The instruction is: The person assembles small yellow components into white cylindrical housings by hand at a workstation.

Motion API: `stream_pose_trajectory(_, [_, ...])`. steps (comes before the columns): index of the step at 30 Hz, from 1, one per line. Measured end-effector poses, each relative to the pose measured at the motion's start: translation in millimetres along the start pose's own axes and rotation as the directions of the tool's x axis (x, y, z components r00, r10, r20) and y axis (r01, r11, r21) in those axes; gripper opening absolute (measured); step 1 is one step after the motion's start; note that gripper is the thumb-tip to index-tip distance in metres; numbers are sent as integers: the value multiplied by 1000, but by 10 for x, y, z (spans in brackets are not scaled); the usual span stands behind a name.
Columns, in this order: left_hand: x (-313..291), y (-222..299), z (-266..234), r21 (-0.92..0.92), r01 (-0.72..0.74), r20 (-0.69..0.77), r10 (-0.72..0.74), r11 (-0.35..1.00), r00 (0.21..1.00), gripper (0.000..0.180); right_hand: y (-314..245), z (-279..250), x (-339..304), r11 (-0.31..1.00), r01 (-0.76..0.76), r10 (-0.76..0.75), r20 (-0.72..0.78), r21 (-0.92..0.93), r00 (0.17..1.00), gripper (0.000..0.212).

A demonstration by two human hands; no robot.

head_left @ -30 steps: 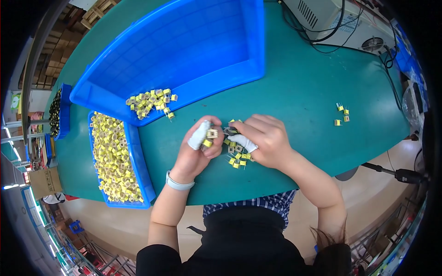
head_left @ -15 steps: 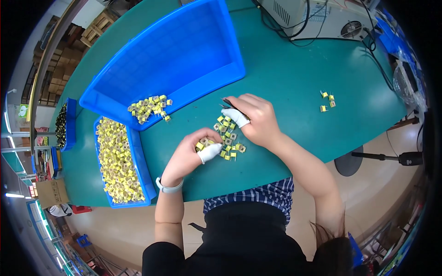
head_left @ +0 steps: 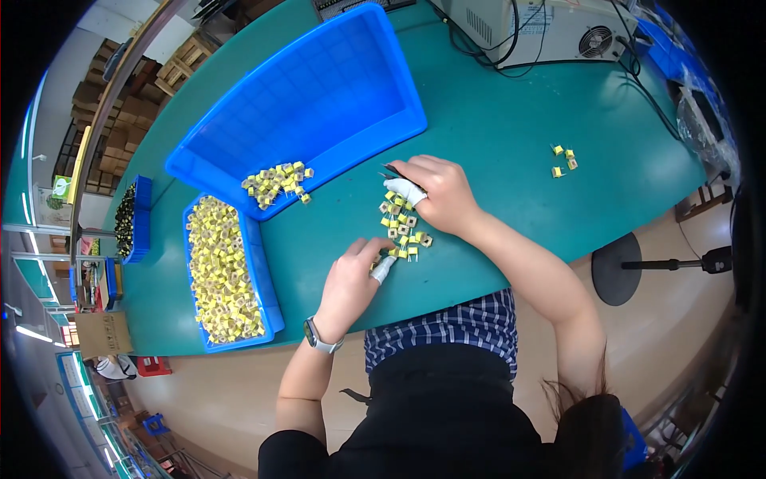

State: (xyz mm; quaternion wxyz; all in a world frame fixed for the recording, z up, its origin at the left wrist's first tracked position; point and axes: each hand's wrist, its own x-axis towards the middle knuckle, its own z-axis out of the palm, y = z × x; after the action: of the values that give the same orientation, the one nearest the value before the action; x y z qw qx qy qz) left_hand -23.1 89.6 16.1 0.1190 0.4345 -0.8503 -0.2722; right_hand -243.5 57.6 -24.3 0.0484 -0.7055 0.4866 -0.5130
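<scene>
A small pile of yellow coil-like components [head_left: 404, 225] with square faces and thin metal pins lies on the green table before me. My right hand [head_left: 440, 195] is closed around dark tweezers [head_left: 390, 170], held at the pile's far end; a white cover sits on the thumb. At the near left end, my left hand [head_left: 351, 281] curls palm down, its white-covered thumb opposite the fingers. A little yellow shows between them, so it is around a few components, mostly hidden. More components [head_left: 279, 184] lie in and at the lip of a big blue bin [head_left: 311, 132] tipped on its side.
A blue tray [head_left: 271, 307] full of the same components stands at the left. Several more components [head_left: 565, 160] lie at the right. A smaller blue box [head_left: 140, 219] of dark parts is at the far left. A beige machine [head_left: 542, 36] with cables stands at the back.
My left hand has turned more palm down and drawn in over its components, which are now mostly hidden. The right hand with the tweezers has barely moved. The whole view has shifted slightly.
</scene>
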Motion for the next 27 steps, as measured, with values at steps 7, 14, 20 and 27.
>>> stream_pose_trajectory(7, [-136, -36, 169, 49, -93, -109, 98, 994, 989, 26, 27, 37, -43, 1000, 17, -18, -20, -24, 1000, 28])
stream_pose_trajectory(14, [-238, 51, 366, 235, -54, -258, 116, 971, 959, 35, 37, 47, -30, 999, 28, -28, 0, -33, 1000, 27])
stream_pose_trajectory(20, [-174, 144, 429, 340, 7, -263, 88, 940, 961, 39, 18, 28, -41, 1000, -7, 7, 21, -16, 1000, 37])
stream_pose_trajectory(27, [-187, 114, 451, 307, -8, -240, 86, 952, 967, 42, -7, 40, -50, 1000, 8, -8, 20, 3, 1000, 35])
